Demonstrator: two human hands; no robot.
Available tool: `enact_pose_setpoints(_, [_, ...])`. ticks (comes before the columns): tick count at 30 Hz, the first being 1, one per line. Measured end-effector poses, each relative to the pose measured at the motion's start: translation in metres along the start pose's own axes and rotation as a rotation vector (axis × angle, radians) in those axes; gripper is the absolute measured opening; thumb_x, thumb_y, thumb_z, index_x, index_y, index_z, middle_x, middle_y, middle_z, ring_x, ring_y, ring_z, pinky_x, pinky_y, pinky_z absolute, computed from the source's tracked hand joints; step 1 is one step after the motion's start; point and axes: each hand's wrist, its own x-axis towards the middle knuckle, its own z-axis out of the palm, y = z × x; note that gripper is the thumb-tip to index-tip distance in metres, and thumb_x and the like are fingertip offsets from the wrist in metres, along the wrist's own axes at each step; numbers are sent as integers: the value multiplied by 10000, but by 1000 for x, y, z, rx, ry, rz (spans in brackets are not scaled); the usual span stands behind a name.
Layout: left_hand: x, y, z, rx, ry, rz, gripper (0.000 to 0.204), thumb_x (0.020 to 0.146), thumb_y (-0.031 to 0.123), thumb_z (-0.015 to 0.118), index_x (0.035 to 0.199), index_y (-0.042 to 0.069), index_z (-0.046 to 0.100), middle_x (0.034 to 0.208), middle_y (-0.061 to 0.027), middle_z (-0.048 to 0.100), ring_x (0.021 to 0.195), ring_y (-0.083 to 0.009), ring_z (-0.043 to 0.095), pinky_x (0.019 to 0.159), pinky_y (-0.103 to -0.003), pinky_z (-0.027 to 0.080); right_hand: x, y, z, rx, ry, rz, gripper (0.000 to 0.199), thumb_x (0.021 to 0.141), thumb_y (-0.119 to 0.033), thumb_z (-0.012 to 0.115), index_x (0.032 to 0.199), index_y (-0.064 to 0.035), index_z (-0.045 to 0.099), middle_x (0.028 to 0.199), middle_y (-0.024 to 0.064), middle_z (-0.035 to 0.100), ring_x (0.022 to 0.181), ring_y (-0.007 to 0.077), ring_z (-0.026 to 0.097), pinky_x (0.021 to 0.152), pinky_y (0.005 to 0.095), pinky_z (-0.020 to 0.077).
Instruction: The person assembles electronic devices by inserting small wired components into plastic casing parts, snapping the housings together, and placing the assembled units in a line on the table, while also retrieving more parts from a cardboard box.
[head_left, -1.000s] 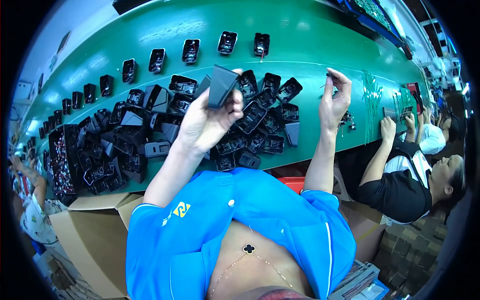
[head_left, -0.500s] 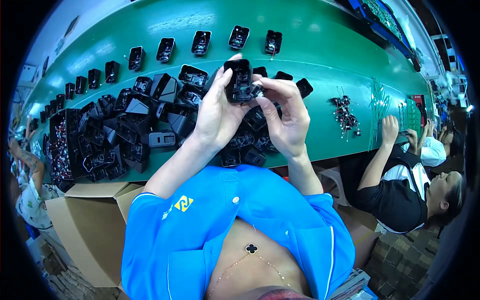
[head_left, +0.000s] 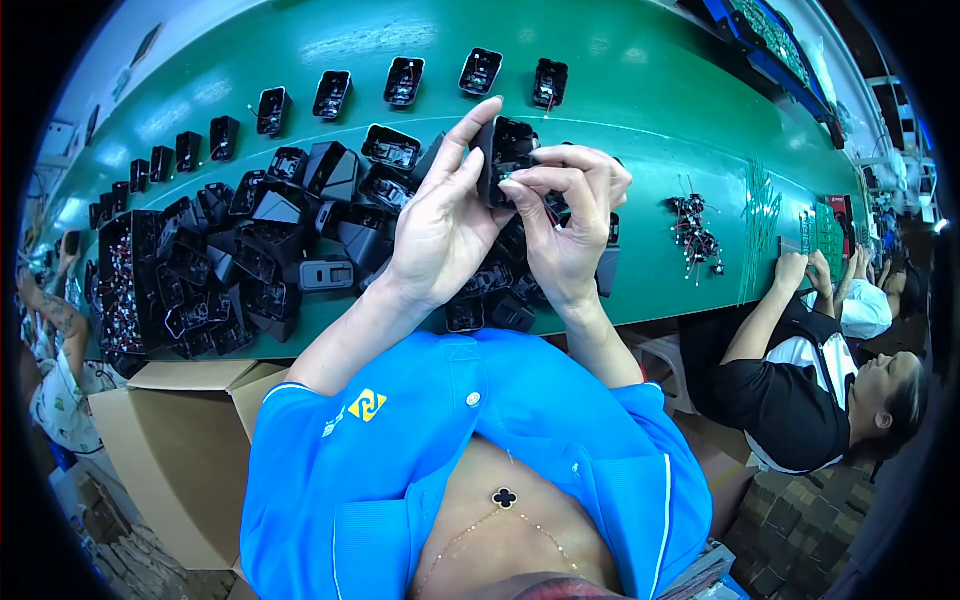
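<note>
My left hand (head_left: 440, 235) is closed around a black plastic housing (head_left: 488, 170), held tilted above the bench with its open side toward the right. At that opening my right hand (head_left: 575, 225) pinches a small part with a red wire; most of the part is hidden by the fingers and the housing wall. Below and left of my hands lies a heap of similar black housings (head_left: 328, 275). Some of them show their hollow insides.
Open black housings (head_left: 404, 82) stand in a curved row along the green bench (head_left: 640, 130). A box of small wired parts (head_left: 118, 285) sits left; a loose pile of wired parts (head_left: 692, 232), thin green strands (head_left: 762, 210) and a co-worker (head_left: 800, 390) are right. A carton (head_left: 170, 460) stands below.
The housing has turned, so its opening now faces more toward my right hand. My right fingers have moved up and in against the opening with the small part.
</note>
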Motion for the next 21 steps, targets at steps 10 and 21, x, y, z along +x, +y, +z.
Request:
enact_pose_setpoints(10, [-2, -1, -9, 47, -15, -49, 462, 1073, 196, 392, 1515, 135, 273, 1337, -94, 481, 1091, -138, 571, 932, -304, 496, 0, 0, 3, 153, 17, 269, 129, 839, -198, 778, 849, -115, 680, 1241, 80, 517, 1125, 209, 416, 963, 344, 294])
enact_pose_setpoints(21, [0, 0, -13, 83, -3, -41, 448, 1070, 220, 411, 1484, 92, 295, 1256, -95, 549, 1113, -147, 589, 904, -312, 536, 8, -3, 0, 281, 24, 348, 134, 868, -179, 752, 866, -88, 654, 1277, 112, 494, 1179, 230, 403, 1008, 373, 292])
